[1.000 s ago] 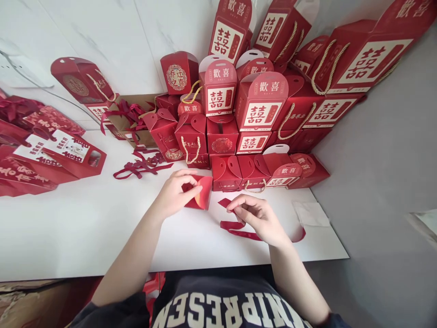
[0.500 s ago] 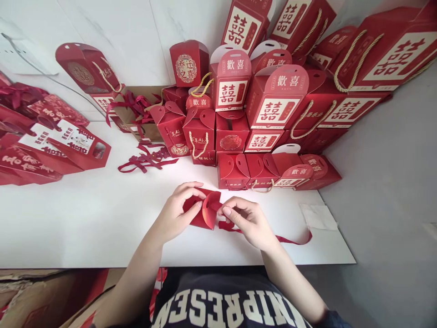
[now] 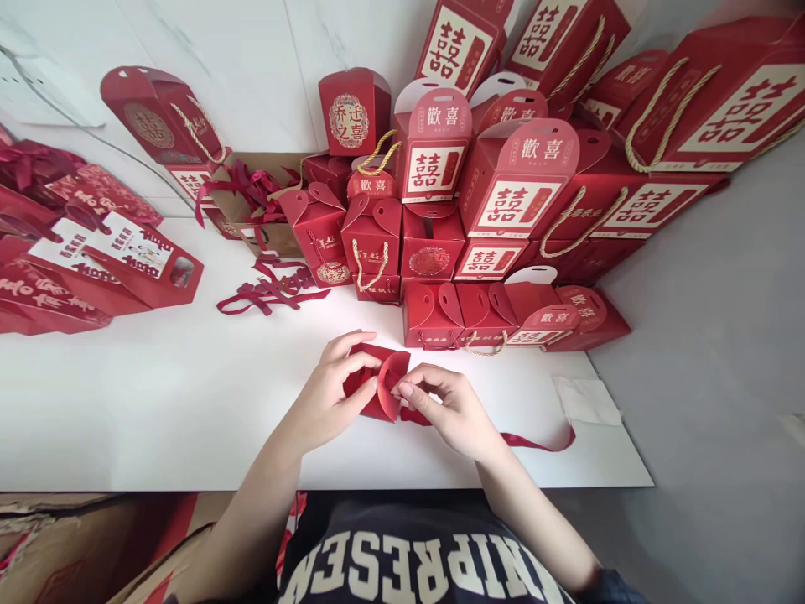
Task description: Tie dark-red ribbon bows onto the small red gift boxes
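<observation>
A small red box [image 3: 385, 405] with curved top flaps lies on the white table [image 3: 189, 403], between my two hands. My left hand [image 3: 336, 390] grips its left side, fingertips over the flaps. At the right flap, my right hand [image 3: 444, 403] pinches the end of a dark red ribbon close to the flap's opening; the fingertips partly cover it. The rest of the ribbon [image 3: 541, 443] passes under my right hand and curls on the table to the right.
Stacked red gift boxes [image 3: 433, 315] stand behind my hands and to the right. More ribbons [image 3: 270, 289] lie by an open cardboard box [image 3: 286, 239]. Red gift bags [image 3: 151, 273] stand at left. A white tissue [image 3: 584, 400] is near the right edge.
My right hand has moved slightly left, its pinched fingertips now against the flap, and less ribbon shows between them. My left fingers have shifted slightly right on the box.
</observation>
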{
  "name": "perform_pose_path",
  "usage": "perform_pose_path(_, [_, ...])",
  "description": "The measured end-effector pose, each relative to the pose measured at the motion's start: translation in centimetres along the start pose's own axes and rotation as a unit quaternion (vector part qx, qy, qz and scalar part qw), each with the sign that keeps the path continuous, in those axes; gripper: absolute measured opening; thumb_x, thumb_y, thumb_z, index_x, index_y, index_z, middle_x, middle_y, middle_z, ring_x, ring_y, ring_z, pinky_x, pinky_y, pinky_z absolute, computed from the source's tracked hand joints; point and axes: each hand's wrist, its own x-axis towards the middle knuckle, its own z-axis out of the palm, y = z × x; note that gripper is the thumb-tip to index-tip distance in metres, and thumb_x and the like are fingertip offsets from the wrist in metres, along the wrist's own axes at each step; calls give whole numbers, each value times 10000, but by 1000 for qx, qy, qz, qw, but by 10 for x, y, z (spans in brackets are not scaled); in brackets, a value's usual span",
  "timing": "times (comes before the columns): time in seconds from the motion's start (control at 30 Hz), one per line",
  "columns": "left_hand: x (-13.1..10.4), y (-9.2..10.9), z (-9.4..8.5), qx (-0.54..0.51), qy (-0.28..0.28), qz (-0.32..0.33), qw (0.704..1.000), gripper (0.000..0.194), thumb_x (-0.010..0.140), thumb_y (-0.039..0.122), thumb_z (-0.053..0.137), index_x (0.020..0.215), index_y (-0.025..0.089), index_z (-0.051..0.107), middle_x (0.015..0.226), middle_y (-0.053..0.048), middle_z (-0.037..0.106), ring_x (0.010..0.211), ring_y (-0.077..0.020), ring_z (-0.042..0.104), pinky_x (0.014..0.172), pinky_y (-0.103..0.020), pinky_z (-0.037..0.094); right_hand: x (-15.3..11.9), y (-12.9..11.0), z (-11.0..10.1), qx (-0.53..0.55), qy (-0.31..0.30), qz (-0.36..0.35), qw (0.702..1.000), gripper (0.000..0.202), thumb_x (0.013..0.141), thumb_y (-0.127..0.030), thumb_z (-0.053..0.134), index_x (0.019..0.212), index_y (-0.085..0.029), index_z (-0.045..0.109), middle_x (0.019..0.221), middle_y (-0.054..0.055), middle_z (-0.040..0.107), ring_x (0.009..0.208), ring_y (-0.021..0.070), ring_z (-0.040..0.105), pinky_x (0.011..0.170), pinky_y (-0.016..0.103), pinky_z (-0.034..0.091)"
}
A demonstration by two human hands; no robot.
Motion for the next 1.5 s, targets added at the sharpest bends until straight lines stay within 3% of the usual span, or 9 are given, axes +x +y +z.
perform_pose_path(0.17, [1,0,0,-33,18,-7,999,138,933,273,520,869,224,632,1439,-46,493,1393,-261,411,1151,-444,375,2,-4,0,-87,7,-45,995,245,975,-378,544,863,-202,671,834,25,655,777,158,595,764,298,476])
perform_pose_path(0.3, [1,-4,2,-80,74,18,994,110,931,233,525,861,215,608,1367,-57,542,1325,-250,487,1107,-425,411,8,-12,-4,-181,50,-149,971,149,970,-293,561,936,-222,688,1172,74,642,1155,220,575,1000,366,432])
perform_pose_path(0.37, [0,-5,3,-113,103,51,987,92,928,219,534,871,213,607,1352,-63,542,1314,-248,496,1086,-411,434,15,-15,-6,-182,10,-176,967,153,975,-288,555,948,-230,694,1263,73,622,1248,230,534,1066,390,392])
perform_pose_path(0.5, [-5,-4,0,-145,164,111,969,82,933,214,526,917,214,606,1336,-77,537,1301,-247,504,1076,-418,457,32,-18,-5,-100,-97,-151,979,214,984,-338,543,910,-244,721,1002,31,727,969,192,665,1070,415,397])
perform_pose_path(0.67, [-19,1,-7,52,138,47,988,463,832,294,679,1271,242,542,1318,-91,574,1241,-275,544,1038,-423,478,41,-20,-4,79,-21,-146,986,194,946,-355,607,858,-261,751,842,4,723,834,170,662,881,342,500])
perform_pose_path(0.73, [-24,0,-5,92,139,4,986,419,840,319,678,1244,251,585,1233,-59,640,1106,-242,630,954,-366,525,40,-21,-2,103,-8,-153,983,189,941,-351,616,850,-257,752,833,4,717,831,166,656,850,327,503])
perform_pose_path(0.83, [-30,-5,1,37,201,-61,977,230,912,339,596,1105,245,678,1075,-18,726,882,-174,701,749,-257,560,40,-22,4,63,-23,-127,990,239,938,-380,615,809,-224,741,805,21,713,750,158,631,774,316,498])
perform_pose_path(0.93, [-31,-11,3,-26,252,-119,960,225,927,367,575,1027,235,728,953,-8,759,836,-169,712,692,-229,541,41,-19,12,-11,-33,-102,994,268,948,-393,595,805,-211,730,814,31,715,759,162,618,756,310,476])
perform_pose_path(1.5, [-28,-22,4,-243,214,-178,929,423,882,528,608,1057,164,734,961,-85,748,914,-246,712,733,-301,599,48,-12,30,-146,-60,-155,975,245,971,-297,561,790,-203,697,712,-17,666,685,118,565,762,268,427])
